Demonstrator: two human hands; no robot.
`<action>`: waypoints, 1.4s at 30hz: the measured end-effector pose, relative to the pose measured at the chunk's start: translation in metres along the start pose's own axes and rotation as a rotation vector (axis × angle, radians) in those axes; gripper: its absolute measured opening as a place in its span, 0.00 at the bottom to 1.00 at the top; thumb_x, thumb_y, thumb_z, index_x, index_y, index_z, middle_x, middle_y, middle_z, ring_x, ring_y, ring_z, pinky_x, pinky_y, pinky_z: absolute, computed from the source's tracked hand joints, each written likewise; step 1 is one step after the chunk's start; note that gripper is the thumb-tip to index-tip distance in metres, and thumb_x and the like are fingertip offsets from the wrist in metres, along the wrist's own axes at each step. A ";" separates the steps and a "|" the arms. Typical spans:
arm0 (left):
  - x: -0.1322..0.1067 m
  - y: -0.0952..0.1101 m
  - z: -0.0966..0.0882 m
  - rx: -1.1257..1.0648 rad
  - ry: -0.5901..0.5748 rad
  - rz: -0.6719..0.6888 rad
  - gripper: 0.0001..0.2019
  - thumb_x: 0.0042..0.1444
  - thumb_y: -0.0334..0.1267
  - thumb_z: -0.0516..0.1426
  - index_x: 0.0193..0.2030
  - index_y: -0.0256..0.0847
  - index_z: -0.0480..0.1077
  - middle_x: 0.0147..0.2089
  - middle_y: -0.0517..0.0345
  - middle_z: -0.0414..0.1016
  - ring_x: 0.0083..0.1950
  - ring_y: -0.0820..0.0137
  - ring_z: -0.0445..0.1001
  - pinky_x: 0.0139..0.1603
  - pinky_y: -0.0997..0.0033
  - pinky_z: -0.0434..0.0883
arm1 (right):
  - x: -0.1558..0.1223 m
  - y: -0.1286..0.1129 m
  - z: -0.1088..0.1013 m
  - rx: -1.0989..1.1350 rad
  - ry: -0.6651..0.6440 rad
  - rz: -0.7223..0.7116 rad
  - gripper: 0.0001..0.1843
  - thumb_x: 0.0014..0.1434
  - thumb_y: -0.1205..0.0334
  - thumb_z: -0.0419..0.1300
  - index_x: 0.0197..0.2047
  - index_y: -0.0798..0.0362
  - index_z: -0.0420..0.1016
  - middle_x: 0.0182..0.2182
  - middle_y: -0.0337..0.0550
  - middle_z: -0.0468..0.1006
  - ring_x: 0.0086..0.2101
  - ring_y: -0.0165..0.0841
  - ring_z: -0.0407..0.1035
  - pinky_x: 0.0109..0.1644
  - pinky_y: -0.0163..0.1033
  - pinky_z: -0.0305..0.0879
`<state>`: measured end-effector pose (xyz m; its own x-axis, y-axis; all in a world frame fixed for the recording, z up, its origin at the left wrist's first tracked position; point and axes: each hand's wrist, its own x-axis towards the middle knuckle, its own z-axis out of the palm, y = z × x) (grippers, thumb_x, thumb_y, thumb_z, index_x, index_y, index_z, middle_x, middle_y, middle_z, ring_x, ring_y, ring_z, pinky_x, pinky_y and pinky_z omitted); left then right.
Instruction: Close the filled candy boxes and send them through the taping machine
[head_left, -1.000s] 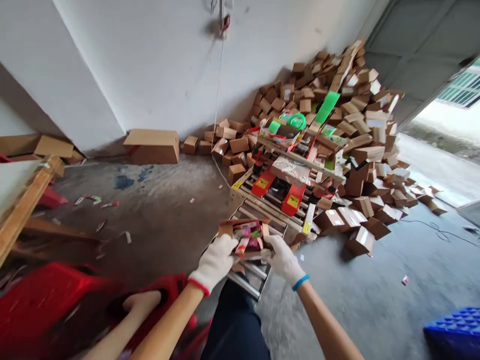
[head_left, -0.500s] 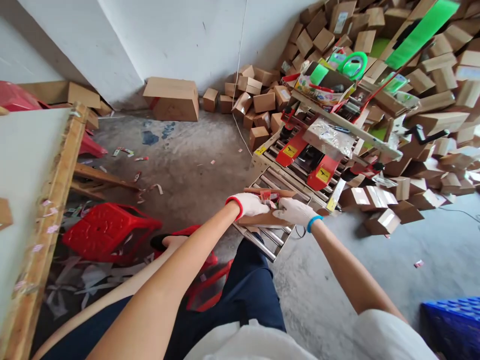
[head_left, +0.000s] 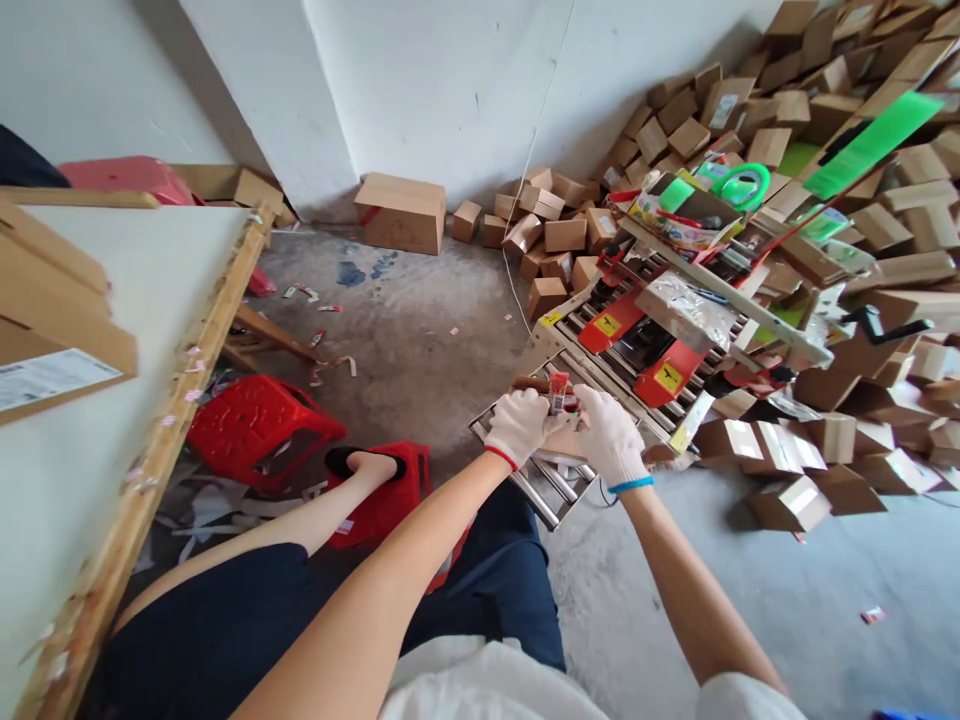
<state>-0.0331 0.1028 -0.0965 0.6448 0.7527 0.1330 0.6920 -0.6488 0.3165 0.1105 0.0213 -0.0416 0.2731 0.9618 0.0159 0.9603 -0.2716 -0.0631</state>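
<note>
A small open cardboard box (head_left: 562, 445) rests on the end of the roller conveyor (head_left: 551, 505), in front of my body. Red-and-white packets (head_left: 558, 390) show in its opening, one sticking up between my hands. My left hand (head_left: 519, 425), in a white knit glove with a red cuff, is closed over the box's left part beside that packet; whatever its curled fingers hold is hidden. My right hand (head_left: 611, 435), gloved in white with a blue cuff, grips the box's right side, its fingertips partly hidden.
Beyond the box stands a carton-taping machine (head_left: 660, 340) carrying green tape rolls (head_left: 742, 187). Piled cardboard boxes (head_left: 795, 480) crowd the right and back. Red stools (head_left: 255, 425), another person's leg (head_left: 315, 520) and a wood-edged table (head_left: 172, 400) with flattened cardboard (head_left: 60, 310) are at left.
The view has swung left, so the surroundings sit farther right. My left hand has shifted over the box and curled more. A red packet now stands up higher between my hands.
</note>
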 end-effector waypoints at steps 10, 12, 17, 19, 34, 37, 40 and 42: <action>-0.008 -0.025 0.044 -0.464 0.351 -0.293 0.48 0.47 0.50 0.70 0.69 0.37 0.54 0.72 0.36 0.59 0.73 0.52 0.60 0.74 0.52 0.60 | 0.056 -0.030 0.038 -0.080 -0.328 -0.075 0.19 0.67 0.67 0.49 0.50 0.55 0.81 0.45 0.57 0.81 0.46 0.45 0.76 0.48 0.44 0.70; -0.006 -0.025 0.043 -0.532 0.239 -0.356 0.54 0.46 0.51 0.71 0.74 0.36 0.48 0.75 0.35 0.55 0.75 0.53 0.58 0.74 0.54 0.60 | 0.066 -0.029 0.042 -0.074 -0.370 -0.085 0.19 0.66 0.68 0.49 0.49 0.57 0.82 0.44 0.59 0.82 0.45 0.47 0.77 0.48 0.46 0.70; -0.007 -0.027 0.035 -0.571 0.117 -0.349 0.44 0.58 0.50 0.64 0.75 0.38 0.49 0.76 0.41 0.55 0.76 0.56 0.58 0.75 0.58 0.59 | 0.061 -0.016 0.047 -0.026 -0.365 -0.163 0.19 0.67 0.65 0.49 0.50 0.53 0.81 0.47 0.53 0.82 0.48 0.42 0.75 0.53 0.41 0.70; -0.009 -0.027 0.032 -0.578 0.156 -0.320 0.37 0.64 0.50 0.59 0.74 0.37 0.52 0.75 0.43 0.58 0.75 0.61 0.58 0.76 0.62 0.57 | 0.051 -0.008 0.048 0.006 -0.289 -0.198 0.23 0.68 0.65 0.47 0.59 0.52 0.76 0.54 0.51 0.78 0.54 0.40 0.71 0.59 0.40 0.66; -0.012 -0.028 0.019 -0.491 0.074 -0.348 0.21 0.70 0.51 0.50 0.63 0.46 0.69 0.64 0.52 0.70 0.64 0.65 0.70 0.68 0.66 0.65 | -0.055 0.009 0.090 0.117 0.127 -0.310 0.30 0.69 0.52 0.51 0.71 0.53 0.61 0.69 0.53 0.63 0.70 0.48 0.51 0.75 0.62 0.40; -0.026 -0.015 0.019 -0.409 -0.056 -0.327 0.24 0.64 0.56 0.56 0.62 0.50 0.71 0.58 0.50 0.72 0.58 0.60 0.74 0.61 0.62 0.69 | -0.036 0.026 0.080 0.147 0.152 -0.213 0.26 0.72 0.55 0.46 0.68 0.53 0.63 0.66 0.51 0.68 0.69 0.45 0.55 0.75 0.63 0.38; -0.038 -0.002 0.023 -0.395 -0.113 -0.350 0.27 0.61 0.60 0.57 0.63 0.51 0.70 0.54 0.49 0.73 0.55 0.58 0.74 0.57 0.60 0.71 | -0.027 0.021 0.072 0.078 0.048 -0.107 0.28 0.71 0.53 0.50 0.69 0.56 0.61 0.68 0.56 0.64 0.69 0.53 0.51 0.73 0.67 0.42; -0.040 0.001 0.025 -0.402 -0.109 -0.374 0.27 0.61 0.59 0.58 0.62 0.51 0.71 0.53 0.49 0.74 0.54 0.57 0.74 0.56 0.60 0.71 | -0.032 0.012 0.071 0.048 -0.042 -0.128 0.29 0.69 0.51 0.56 0.69 0.53 0.63 0.68 0.55 0.62 0.68 0.55 0.54 0.70 0.66 0.50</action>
<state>-0.0499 0.0695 -0.1251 0.4239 0.8935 -0.1482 0.7153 -0.2300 0.6599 0.1089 -0.0101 -0.1133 0.1453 0.9893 -0.0150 0.9830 -0.1461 -0.1109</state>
